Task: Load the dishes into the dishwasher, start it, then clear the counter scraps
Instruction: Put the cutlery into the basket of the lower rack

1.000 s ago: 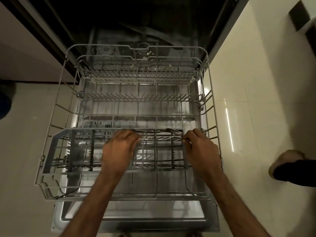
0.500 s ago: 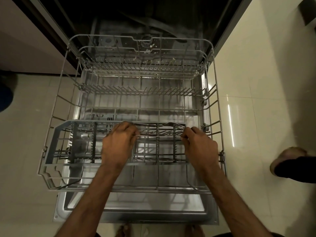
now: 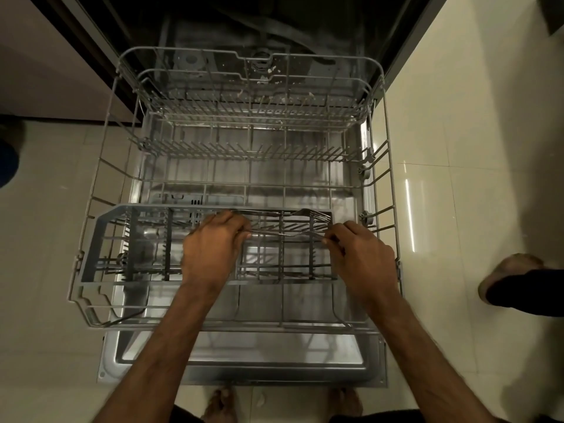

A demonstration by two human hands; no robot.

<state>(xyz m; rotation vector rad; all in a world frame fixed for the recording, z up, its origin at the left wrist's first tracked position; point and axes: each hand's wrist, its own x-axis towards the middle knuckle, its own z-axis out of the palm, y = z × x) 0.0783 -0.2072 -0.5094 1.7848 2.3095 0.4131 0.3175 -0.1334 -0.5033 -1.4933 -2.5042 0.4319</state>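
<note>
Left grip [image 3: 213,242] is curled over the handle end of the near fork [image 3: 287,234], knuckles up, fingers closed round the metal. Right grip [image 3: 360,254] pinches the same fork at its tine end between thumb and fingertips, so the fork spans the gap between my two grips, roughly level and crosswise.

Both grips sit over the right half of the grey cutlery basket [image 3: 90,248], which stands in the front part of the lower rack [image 3: 244,147]. A far fork [image 3: 293,212] lies along the basket's back rim, tines pointing right; its handle end runs in behind my left fingers, and I cannot tell whether they touch it. Some darker cutlery shows in the basket's left compartments, too dim to name.

I see the rack pulled out over the open dishwasher door [image 3: 244,366], whose steel liner shines beneath the wires. Behind it the dishwasher tub [image 3: 274,19] is dark. Pale floor tiles [image 3: 457,209] lie on either side. My bare feet [image 3: 219,403] show at the bottom edge, and another person's foot [image 3: 512,270] stands on the tiles to the right.
</note>
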